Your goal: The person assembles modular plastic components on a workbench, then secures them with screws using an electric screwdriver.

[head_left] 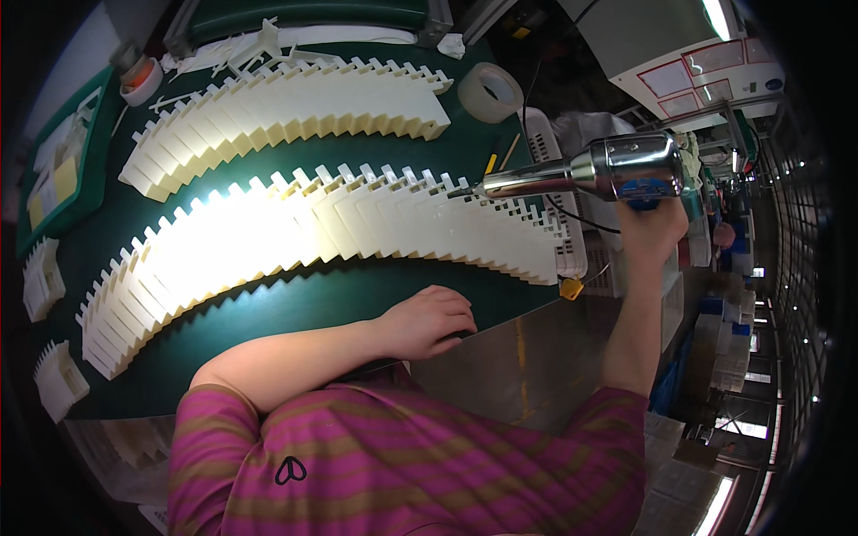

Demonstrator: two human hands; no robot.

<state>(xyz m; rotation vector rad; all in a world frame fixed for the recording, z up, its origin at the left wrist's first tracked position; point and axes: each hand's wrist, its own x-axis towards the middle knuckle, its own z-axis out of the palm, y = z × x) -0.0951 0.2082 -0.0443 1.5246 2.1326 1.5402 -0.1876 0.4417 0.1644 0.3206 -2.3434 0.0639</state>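
My right hand point(654, 225) is wrapped around a silver power screwdriver point(617, 168), held level with its thin bit pointing left. The tip is over the right part of the near row of white plastic parts point(375, 219); whether it touches them I cannot tell. These parts overlap closely in a long curved line, with small tabs along the far side. My left hand point(427, 323) lies at the table's front edge, below the row, with nothing in it and its fingers loosely bent. Glare hides detail in the middle of the row.
A second curved row of white parts point(295, 103) lies farther back on the green table point(295, 308). Two loose stacks point(61, 382) sit at the left edge. A green tray point(98, 170), a tape roll point(490, 92) and a white perforated basket point(572, 241) surround the rows.
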